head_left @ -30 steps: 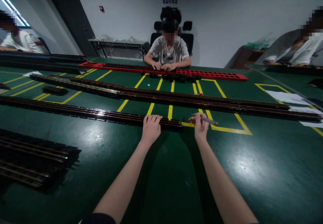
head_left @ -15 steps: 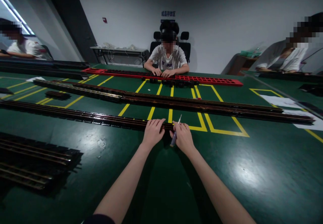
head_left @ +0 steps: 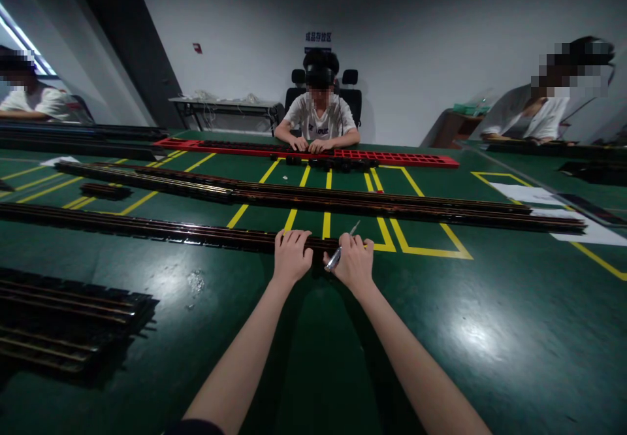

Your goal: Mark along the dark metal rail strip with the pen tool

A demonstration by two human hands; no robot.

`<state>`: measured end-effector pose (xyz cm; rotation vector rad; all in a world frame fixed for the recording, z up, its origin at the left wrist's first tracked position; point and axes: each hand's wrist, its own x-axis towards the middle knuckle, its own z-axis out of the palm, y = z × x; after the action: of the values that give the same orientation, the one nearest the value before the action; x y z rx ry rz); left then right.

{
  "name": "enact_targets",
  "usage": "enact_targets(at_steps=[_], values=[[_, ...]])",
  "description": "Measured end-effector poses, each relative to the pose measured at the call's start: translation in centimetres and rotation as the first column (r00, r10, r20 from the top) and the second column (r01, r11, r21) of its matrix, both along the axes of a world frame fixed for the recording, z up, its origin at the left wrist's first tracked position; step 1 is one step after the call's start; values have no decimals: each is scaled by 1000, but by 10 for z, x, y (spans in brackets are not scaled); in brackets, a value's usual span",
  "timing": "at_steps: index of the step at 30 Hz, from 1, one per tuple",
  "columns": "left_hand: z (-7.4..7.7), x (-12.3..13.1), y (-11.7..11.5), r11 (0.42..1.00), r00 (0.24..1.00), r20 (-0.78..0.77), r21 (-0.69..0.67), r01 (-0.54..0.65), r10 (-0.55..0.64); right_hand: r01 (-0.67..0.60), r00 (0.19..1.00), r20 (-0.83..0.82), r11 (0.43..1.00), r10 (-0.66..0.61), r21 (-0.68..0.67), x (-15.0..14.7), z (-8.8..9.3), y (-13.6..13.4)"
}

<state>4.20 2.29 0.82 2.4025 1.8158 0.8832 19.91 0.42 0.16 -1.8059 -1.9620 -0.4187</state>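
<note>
A long black strip with thin copper-coloured lines (head_left: 186,231) runs from the left edge of the view to my hands. My left hand (head_left: 292,260) is closed over it close to its right end, fingers on the far side and thumb on the near side. At that end, my right hand (head_left: 356,264) grips a slim pen-like tool with a thin metal tip (head_left: 334,259). The tool lies slanted across the hand, its tip pointing up and away to the right. Whether the right fingers also touch the strip is hard to see.
Beyond lie more long black strips (head_left: 313,196) and a short black piece (head_left: 105,191). Stacked strips (head_left: 63,317) fill the near left. A red slotted tray (head_left: 406,159) is in front of a co-worker (head_left: 319,112). White papers (head_left: 526,193) lie at right.
The tool has turned in my right hand, its tip now leaning further right. My left hand stays on the strip. The whole view has shifted slightly.
</note>
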Motion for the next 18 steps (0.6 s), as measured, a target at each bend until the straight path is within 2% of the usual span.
enact_targets(at_steps=[3,9,15,18], values=[[-1,-2,1,998,998,12,-3,-67,67,78,995,-66,997,-76,28,2,-2,3],[-6,-4,4,978,978,-2,4,-208,208,70,995,-82,993,-63,94,12,-11,8],[-7,-5,5,983,983,-16,-18,-181,181,-165,982,-77,984,170,70,16,-16,9],[-7,-5,6,985,985,-6,-7,-175,175,-169,979,-109,984,174,54,15,-15,10]])
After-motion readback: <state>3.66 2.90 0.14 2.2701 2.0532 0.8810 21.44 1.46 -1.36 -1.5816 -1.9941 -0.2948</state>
